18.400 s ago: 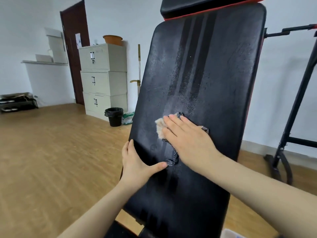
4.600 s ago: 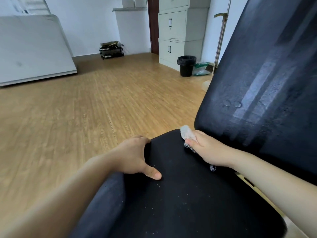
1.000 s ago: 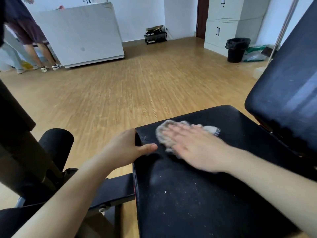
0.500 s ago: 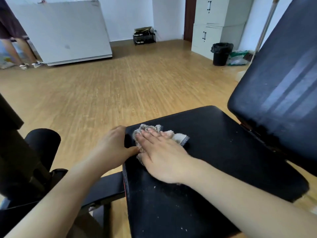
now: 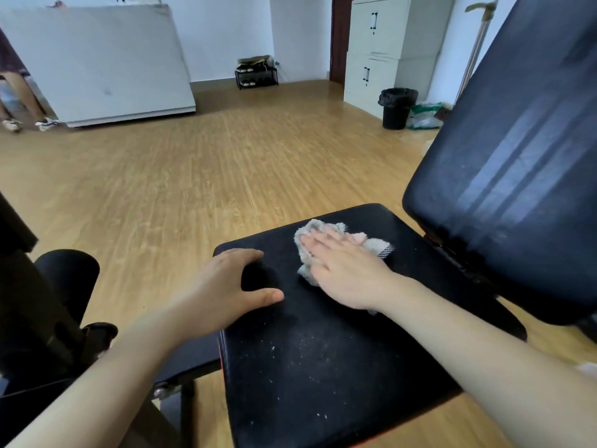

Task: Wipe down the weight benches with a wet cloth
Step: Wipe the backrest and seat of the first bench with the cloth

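cloth [image 5: 318, 228]: grey, crumpled, one checked corner poking out toward 3 o'clock; lies on the far half of the black seat pad [image 5: 323, 376], near the pad's 12 o'clock edge. right hand [image 5: 345, 270] rests palm down on top of it, fingers straight and close together, pointing to about 11 o'clock, pressing the cloth flat; cloth shows past the fingertips and along the thumb side. left hand [image 5: 219, 286] sits at 9 o'clock from the cloth, a gap apart from it, on the pad's left far corner: fingers curled over the edge, thumb spread wide and lying on the top surface. white specks [image 5: 300, 350] scatter over the near half of the pad, toward 6 o'clock. backrest [image 5: 517, 156], black with pale streaks, rises tilted at 2 o'clock, its lower end just beyond the pad's right side. black foam roller [image 5: 68, 273] at 9 o'clock, low, beside the frame. wooden floor [image 5: 193, 173] beyond. at 1 o'clock a black bin [image 5: 395, 108] stands just in front of pale filing cabinets [image 5: 378, 50]. at 12 o'clock a small dark rack [image 5: 256, 74] by the wall. at 10 o'clock a large white board [image 5: 97, 59] leans; a person's legs [image 5: 16, 92] at the far left edge.
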